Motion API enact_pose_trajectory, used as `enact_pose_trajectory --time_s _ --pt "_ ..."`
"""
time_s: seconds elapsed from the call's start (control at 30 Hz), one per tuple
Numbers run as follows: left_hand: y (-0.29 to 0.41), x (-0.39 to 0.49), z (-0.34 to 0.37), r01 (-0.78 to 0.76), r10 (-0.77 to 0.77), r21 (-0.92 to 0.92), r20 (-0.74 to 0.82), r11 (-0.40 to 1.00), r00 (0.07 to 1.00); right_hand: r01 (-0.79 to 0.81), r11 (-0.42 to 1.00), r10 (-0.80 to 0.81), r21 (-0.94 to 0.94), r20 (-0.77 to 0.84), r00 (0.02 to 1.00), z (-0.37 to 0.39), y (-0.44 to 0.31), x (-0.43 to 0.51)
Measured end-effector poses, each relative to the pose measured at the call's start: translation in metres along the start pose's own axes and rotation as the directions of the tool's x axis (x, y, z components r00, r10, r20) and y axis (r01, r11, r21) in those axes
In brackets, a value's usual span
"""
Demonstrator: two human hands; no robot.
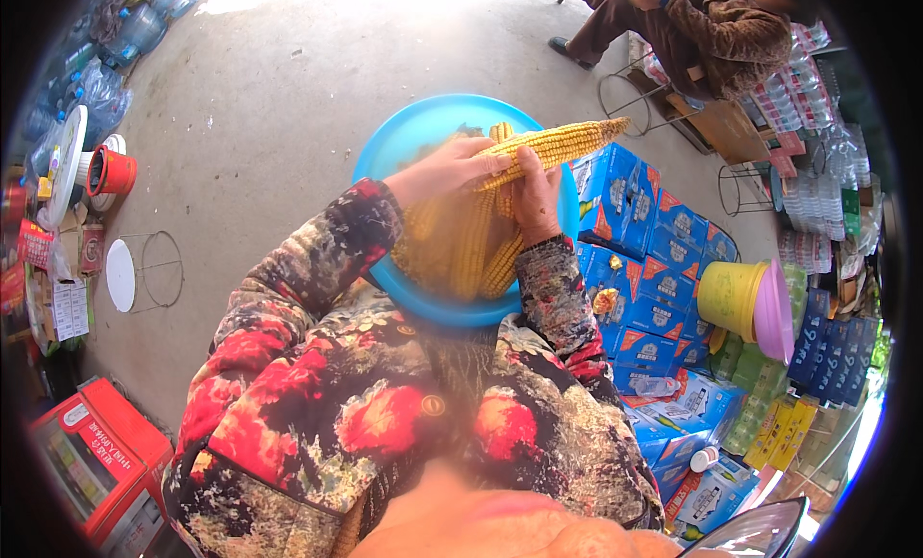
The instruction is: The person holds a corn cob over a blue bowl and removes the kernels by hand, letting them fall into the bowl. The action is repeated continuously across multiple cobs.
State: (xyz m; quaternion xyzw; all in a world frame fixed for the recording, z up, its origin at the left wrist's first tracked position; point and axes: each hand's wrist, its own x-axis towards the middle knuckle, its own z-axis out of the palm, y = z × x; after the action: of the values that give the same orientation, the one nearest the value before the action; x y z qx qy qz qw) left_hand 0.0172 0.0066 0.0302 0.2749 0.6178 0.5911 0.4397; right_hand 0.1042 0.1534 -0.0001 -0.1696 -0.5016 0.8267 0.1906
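Observation:
A long ear of yellow dried corn (562,144) lies tilted across both hands above a blue plastic basin (433,309), its narrow brown tip pointing right. My left hand (458,167) has its fingers over the thick end of the ear. From below and the right, my right hand (537,194) grips the ear near its middle, thumb against the kernels. Under the hands, more corn ears (472,248) lie in the basin, partly blurred by a smudge in the view. The basin rests close against my body, and my wrists hide parts of its rim.
Stacked blue cartons (638,269) stand close on the right, with yellow and pink tubs (732,298) beyond. A seated person (692,39) is at the upper right near a wire stand (624,104). On the left are a round-topped stand (121,275), a red pot (112,170) and a red box (108,443).

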Motion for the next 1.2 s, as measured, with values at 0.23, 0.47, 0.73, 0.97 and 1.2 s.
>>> enact_pose_trajectory --time_s 0.23,0.47,0.73,0.97,1.2 --pt "-0.011 0.004 -0.001 -0.026 0.027 -0.014 0.048 1.000 0.998 0.005 0.999 -0.006 0.040 0.035 0.999 0.001 -0.003 0.000" --pt "-0.005 0.001 -0.003 0.060 -0.054 -0.131 0.053 0.990 0.997 -0.002 0.999 0.001 0.045 0.029 1.000 0.002 -0.003 -0.002" --pt "-0.014 0.009 -0.007 0.040 -0.027 -0.144 0.092 0.989 0.995 -0.022 0.996 0.020 0.081 0.031 0.999 0.002 -0.007 -0.003" --pt "-0.016 0.004 -0.004 -0.042 0.045 -0.080 0.045 0.996 0.998 -0.016 0.998 0.015 0.059 0.013 1.000 -0.001 -0.001 0.000" --pt "-0.007 0.005 -0.006 -0.012 0.003 0.178 0.048 0.984 0.999 -0.003 0.999 0.002 0.033 0.014 1.000 -0.002 0.000 0.001"
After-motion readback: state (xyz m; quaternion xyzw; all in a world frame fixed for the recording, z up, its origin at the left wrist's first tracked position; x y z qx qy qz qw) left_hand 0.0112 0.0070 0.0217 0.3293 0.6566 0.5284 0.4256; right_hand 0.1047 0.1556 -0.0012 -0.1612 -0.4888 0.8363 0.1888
